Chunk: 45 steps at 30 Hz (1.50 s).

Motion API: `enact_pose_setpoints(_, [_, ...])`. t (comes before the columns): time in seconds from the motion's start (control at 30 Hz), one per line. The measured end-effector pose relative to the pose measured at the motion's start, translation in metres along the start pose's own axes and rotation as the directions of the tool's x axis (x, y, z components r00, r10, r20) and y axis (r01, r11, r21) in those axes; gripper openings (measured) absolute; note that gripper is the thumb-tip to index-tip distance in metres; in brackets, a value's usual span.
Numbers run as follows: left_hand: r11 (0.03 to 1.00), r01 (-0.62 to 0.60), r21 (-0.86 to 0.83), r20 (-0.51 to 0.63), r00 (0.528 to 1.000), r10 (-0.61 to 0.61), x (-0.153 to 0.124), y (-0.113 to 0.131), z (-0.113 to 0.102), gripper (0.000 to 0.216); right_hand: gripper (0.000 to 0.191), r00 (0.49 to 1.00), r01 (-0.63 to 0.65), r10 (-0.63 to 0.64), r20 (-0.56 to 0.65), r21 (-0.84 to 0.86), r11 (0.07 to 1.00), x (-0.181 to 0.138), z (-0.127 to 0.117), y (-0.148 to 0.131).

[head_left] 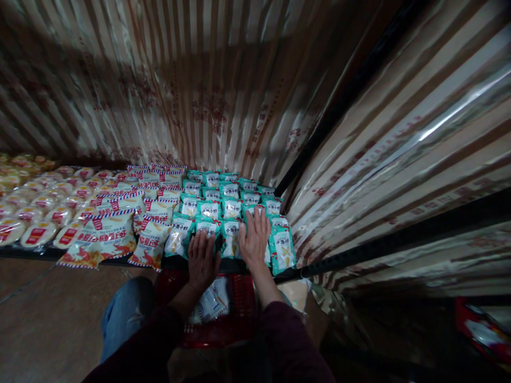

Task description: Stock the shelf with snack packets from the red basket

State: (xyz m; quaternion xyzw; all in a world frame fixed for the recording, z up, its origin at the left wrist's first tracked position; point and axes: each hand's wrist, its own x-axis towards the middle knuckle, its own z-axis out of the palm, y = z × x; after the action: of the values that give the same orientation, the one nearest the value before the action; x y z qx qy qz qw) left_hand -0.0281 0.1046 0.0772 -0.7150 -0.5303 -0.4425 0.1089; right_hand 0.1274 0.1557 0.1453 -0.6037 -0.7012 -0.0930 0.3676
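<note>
Several rows of small green-and-white snack packets (232, 209) lie on a dark shelf. My left hand (203, 259) rests on a packet in the front row, its fingers stretched forward over the lower part. My right hand (255, 236) lies flat across packets farther right, fingers extended and thumb apart. Beneath it the packets are partly hidden. Just right of that hand is another green packet (283, 249) at the front corner. To the left of the green rows are larger white-and-orange snack bags (149, 242) with striped edges.
A red basket (243, 303) holding a clear plastic bag (215, 299) is below the shelf edge. Round wrapped snacks (39, 232) fill the shelf's left side. Striped sheeting (207, 96) hangs behind, and a dark metal post (319, 133) stands at the right corner.
</note>
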Motion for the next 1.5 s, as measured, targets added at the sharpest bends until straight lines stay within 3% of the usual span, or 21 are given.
enact_pose_setpoints(0.1, [1.000, -0.002, -0.013, 0.039, 0.999, 0.003, 0.009, 0.002, 0.001, 0.054, 0.046, 1.000, -0.019, 0.018, -0.010, -0.074, 0.997, -0.018, -0.011, 0.025])
enact_pose_setpoints(0.23, [1.000, -0.006, 0.002, 0.047, 0.999, 0.006, 0.015, 0.002, 0.006, 0.049, 0.044, 0.999, 0.012, -0.007, 0.043, -0.119, 0.993, -0.026, -0.003, 0.046])
enact_pose_setpoints(0.4, [0.995, -0.042, 0.090, 0.085, 0.996, 0.035, 0.017, 0.001, 0.005, 0.046, 0.043, 0.999, 0.019, -0.012, 0.053, -0.145, 0.989, -0.029, 0.008, 0.046])
enact_pose_setpoints(0.53, [0.991, -0.069, 0.117, 0.073, 0.995, 0.061, 0.021, 0.006, -0.001, 0.046, 0.043, 0.999, 0.016, -0.012, 0.032, -0.147, 0.989, -0.027, -0.002, 0.046])
enact_pose_setpoints(0.7, [0.987, -0.156, 0.049, 0.131, 0.980, 0.149, 0.023, 0.035, -0.004, 0.045, 0.047, 0.988, -0.155, 0.146, -0.057, -0.204, 0.967, -0.025, -0.019, 0.069])
enact_pose_setpoints(0.83, [0.981, -0.194, -0.013, 0.201, 0.960, 0.193, 0.017, 0.055, 0.009, 0.047, 0.048, 0.972, -0.235, 0.230, -0.047, -0.242, 0.941, -0.030, -0.021, 0.085])
enact_pose_setpoints(1.1, [0.979, -0.206, -0.001, 0.239, 0.950, 0.200, 0.012, 0.052, 0.027, 0.047, 0.048, 0.980, -0.196, 0.199, -0.009, -0.242, 0.950, -0.033, -0.010, 0.086])
enact_pose_setpoints(1.33, [0.978, -0.208, 0.000, 0.232, 0.952, 0.202, 0.013, 0.054, 0.012, 0.051, 0.053, 0.993, -0.110, 0.096, -0.072, -0.220, 0.969, -0.039, -0.022, 0.071])
enact_pose_setpoints(1.5, [0.988, -0.133, 0.080, 0.155, 0.981, 0.120, 0.002, 0.031, -0.008, 0.053, 0.058, 0.982, -0.171, 0.145, -0.117, -0.251, 0.953, -0.071, -0.033, 0.064])
